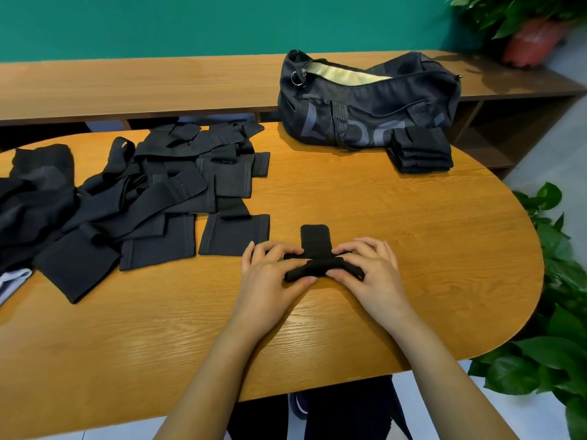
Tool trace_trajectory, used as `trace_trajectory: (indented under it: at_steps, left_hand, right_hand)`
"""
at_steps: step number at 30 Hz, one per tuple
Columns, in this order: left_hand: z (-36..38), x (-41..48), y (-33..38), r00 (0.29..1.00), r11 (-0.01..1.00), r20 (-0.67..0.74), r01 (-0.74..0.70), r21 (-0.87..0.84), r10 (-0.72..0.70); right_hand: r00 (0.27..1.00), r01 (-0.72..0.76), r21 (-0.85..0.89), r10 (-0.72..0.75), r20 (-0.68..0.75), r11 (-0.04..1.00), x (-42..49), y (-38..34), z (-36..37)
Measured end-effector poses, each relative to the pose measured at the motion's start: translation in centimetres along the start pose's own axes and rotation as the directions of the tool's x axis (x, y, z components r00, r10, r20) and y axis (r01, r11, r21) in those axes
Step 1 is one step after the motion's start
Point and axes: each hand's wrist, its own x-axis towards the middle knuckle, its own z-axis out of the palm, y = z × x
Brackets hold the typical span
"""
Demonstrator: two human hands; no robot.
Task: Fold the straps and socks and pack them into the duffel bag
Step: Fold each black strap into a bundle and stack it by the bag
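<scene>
Your left hand [270, 277] and right hand [370, 269] meet at the centre of the oval wooden bench [413, 249], fingers [298, 282] of both pinched closed on a black elastic strap [320, 265] that looks part-rolled, its flat tab pointing to 12 o'clock. To fold it well, keep both thumbs pressing the roll tight and square the tab over it so the edges line up. A loose heap of black straps and socks [152, 192] sprawls at 10 o'clock. The open black fabric duffel bag [365, 100] sits at 1 o'clock, a neat stack of folded black pieces [419, 150] just in front of it. Bare wood from 1 to 3 o'clock gives a clear path to the bag; the bench's curved edge falls away at 3 o'clock.
</scene>
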Motion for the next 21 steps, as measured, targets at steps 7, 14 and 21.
trace_trajectory:
  at_steps: [7,14,21]
  left_hand:
    - [-0.1,0.01,0.15,0.999,0.999,-0.024,0.023,-0.031,-0.024]
    - [-0.15,-0.01,0.12,1.0,1.0,-0.012,0.016,-0.013,-0.017]
    - [-0.08,0.03,0.16,0.999,0.999,-0.037,0.035,-0.036,-0.036]
  right_hand:
    - [1.0,0.012,-0.025,-0.012,-0.002,1.0,-0.15,-0.21,-0.15]
    - [0.999,0.023,-0.006,-0.023,-0.03,1.0,0.0,0.21,0.1]
    - [0.999,-0.012,0.021,0.013,-0.043,1.0,0.11,-0.18,-0.05]
